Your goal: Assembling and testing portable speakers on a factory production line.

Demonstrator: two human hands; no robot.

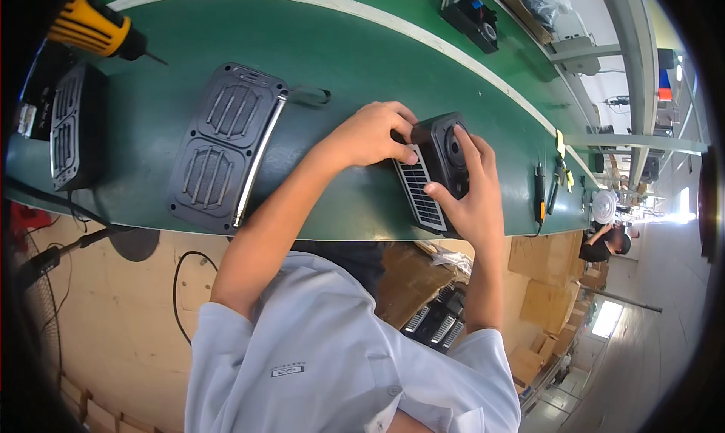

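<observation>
On the green bench in front of me, a black box-shaped radio housing (436,137) stands tilted, with a solar panel (423,189) on its near left side and a round speaker or knob on its face. My left hand (377,134) grips its far left corner, the thumb on the panel's end. My right hand (476,195) wraps the right side, thumb at the panel's edge and fingers over the round part. Left of my left forearm lies a black grille front cover (219,138) with a silver telescopic antenna (260,157) along its right edge and a small strap.
At far left stand another black radio (75,127) and a yellow-black power drill (98,26). To the right lie an orange-black pen-like tool (539,195) and pliers (556,182). A black part (470,16) sits beyond the white strip. Several panelled units (438,323) are below the bench.
</observation>
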